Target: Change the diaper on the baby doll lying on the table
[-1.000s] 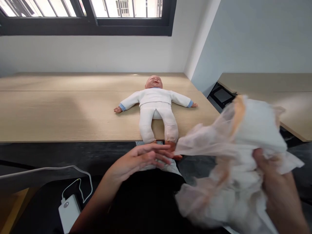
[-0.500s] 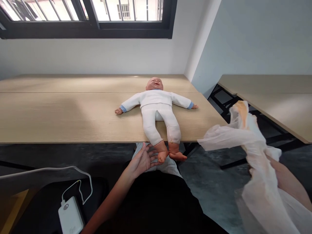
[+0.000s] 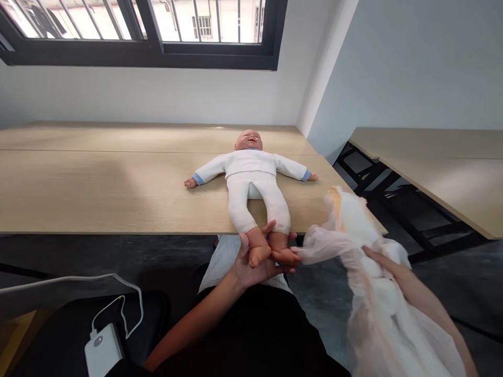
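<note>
A baby doll (image 3: pixel 251 167) in a white suit with blue cuffs lies on its back on the table, head away from me. Its feet reach past the near edge. My left hand (image 3: pixel 253 267) cups both ankles from below, thumb at one side and fingers showing behind and beyond the feet. Off to the right, my right hand (image 3: pixel 387 267) grips a loose white diaper (image 3: pixel 369 272) with a padded middle, sheer edges and an orange-yellow strip at the top. A thin flap of it reaches towards the doll's foot; whether they touch I cannot tell.
The wooden table (image 3: pixel 98 188) stands against the wall beneath a barred window (image 3: pixel 212 50). A second table (image 3: pixel 444 157) is at the right, across a gap. By my left side, a white power bank (image 3: pixel 104 351) with a cable rests on a black seat (image 3: pixel 58 319).
My left hand has moved right and closed around the doll's ankles. My right hand has brought the diaper left, closer to the doll's feet. The doll lies almost as before.
</note>
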The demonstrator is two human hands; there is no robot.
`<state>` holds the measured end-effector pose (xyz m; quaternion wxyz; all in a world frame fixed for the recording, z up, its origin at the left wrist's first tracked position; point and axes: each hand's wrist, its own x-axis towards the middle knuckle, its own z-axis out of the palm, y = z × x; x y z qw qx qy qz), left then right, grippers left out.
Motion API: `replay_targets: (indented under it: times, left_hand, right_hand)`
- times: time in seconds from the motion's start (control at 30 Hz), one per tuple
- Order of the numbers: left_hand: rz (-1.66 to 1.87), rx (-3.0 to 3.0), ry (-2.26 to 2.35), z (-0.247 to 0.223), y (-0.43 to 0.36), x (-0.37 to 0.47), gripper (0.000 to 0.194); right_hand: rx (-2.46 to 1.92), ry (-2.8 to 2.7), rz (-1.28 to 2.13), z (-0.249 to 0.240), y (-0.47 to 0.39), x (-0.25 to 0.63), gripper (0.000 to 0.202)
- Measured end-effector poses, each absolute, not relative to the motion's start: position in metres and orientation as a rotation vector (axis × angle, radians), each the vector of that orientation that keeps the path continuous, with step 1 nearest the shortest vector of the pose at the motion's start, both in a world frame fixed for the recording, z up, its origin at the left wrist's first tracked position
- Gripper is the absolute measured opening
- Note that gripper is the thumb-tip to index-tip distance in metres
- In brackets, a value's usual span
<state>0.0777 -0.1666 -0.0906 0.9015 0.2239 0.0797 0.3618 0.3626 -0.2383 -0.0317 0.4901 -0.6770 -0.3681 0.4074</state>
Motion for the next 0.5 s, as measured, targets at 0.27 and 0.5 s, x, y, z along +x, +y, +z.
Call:
replay_targets:
  times: [0.27, 0.5]
  left_hand:
    - [0.819, 0.459, 0.146, 0.011, -0.155, 0.077, 0.070]
    - [0.776, 0.530, 0.154, 0.036, -0.144, 0.096, 0.067]
  right_hand:
    - [-1.539, -0.746, 1.613, -0.046, -0.228, 0.310, 0.036]
    - [-1.203, -0.654, 1.794, -0.044, -0.199, 0.278, 0.024]
